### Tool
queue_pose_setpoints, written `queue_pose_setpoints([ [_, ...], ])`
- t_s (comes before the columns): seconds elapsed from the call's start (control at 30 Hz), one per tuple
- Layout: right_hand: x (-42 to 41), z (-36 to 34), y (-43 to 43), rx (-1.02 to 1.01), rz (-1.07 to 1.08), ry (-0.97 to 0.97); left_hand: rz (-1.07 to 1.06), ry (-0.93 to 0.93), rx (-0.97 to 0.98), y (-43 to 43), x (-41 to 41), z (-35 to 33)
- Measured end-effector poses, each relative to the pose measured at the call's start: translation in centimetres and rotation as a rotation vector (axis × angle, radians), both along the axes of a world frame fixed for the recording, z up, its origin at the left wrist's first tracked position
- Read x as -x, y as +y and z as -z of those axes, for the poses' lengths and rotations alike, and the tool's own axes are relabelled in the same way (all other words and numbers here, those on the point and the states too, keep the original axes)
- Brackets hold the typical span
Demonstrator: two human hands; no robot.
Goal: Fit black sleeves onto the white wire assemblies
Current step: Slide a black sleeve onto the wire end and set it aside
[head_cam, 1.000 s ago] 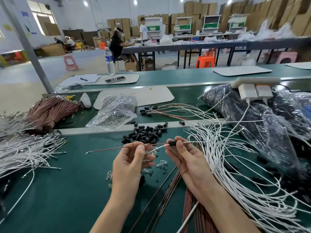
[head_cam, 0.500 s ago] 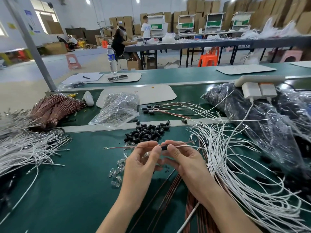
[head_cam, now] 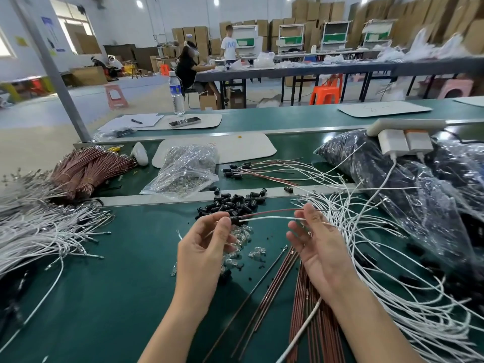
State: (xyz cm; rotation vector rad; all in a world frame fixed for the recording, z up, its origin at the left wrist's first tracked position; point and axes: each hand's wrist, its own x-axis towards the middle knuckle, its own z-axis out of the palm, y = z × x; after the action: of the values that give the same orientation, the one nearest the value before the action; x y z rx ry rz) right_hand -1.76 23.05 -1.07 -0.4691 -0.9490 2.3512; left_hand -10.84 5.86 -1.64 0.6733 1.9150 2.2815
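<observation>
Green surface (head_cam: pixel 117 297) is lying below. Left hand (head_cam: pixel 201 252) fingers (head_cam: pixel 225 226) are pinching a small black tube sleeve (head_cam: pixel 235 220) on a thin white wire (head_cam: pixel 269 218). Right hand (head_cam: pixel 319 252) fingers (head_cam: pixel 310 216) are touching it; squeezing, I cannot tell.

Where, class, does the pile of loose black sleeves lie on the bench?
In the head view, the pile of black sleeves lies mid-bench against the metal rail, just beyond the left hand and near the clear bag.
</observation>
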Motion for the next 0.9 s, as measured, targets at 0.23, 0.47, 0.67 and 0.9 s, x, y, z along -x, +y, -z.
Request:
queue_pose_setpoints([
  [0.23, 0.4, 0.6, -1.5, -0.154, -0.176, 0.0, 0.028, 0.004, 0.045, 0.5, -0.4, 0.3],
  [0.47, 0.8, 0.5, -2.4, -0.312, -0.112, -0.058, 0.023, -0.011, 0.077, 0.6, -0.2, 0.7],
  [0.67, 0.3, 0.0, -1.0, -0.124, -0.021, 0.005, 0.026, -0.059, 0.045, 0.4, 0.1, 0.6],
  [0.9, 0.2, 0.4, -1.0, -0.154, -0.152, 0.012, 0.016, 0.05, 0.096, 0.4, -0.6, 0.6],
])
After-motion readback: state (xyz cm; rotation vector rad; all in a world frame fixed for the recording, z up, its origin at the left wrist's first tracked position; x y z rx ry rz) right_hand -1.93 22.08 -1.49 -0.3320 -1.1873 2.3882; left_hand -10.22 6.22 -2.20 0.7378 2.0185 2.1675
